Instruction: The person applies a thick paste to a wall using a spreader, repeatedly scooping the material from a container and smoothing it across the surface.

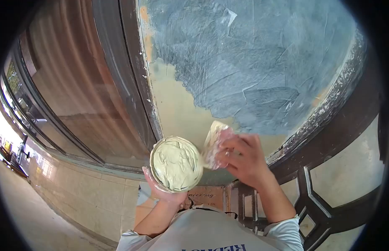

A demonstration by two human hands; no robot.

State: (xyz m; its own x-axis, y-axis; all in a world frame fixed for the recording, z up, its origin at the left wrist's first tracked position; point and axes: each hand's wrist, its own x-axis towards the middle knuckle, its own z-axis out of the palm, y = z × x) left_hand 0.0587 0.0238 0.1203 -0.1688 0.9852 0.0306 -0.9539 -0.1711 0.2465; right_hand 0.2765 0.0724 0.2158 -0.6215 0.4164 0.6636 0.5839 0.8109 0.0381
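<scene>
A round tub full of pale, creamy paste rests on my left hand, whose fingers and palm support it from below and at its left side. To its right, my right hand grips a flat, paste-smeared spreader, held upright close to the tub's rim. White paste coats the fingers of my right hand. Ahead is a wall panel with a blue-grey coat over most of its surface. Bare beige wall shows along the panel's left side and bottom.
A dark-framed window with a brown curtain behind it is on the left. Dark lattice woodwork stands at the lower right. Printed cardboard lies on the tiled floor below.
</scene>
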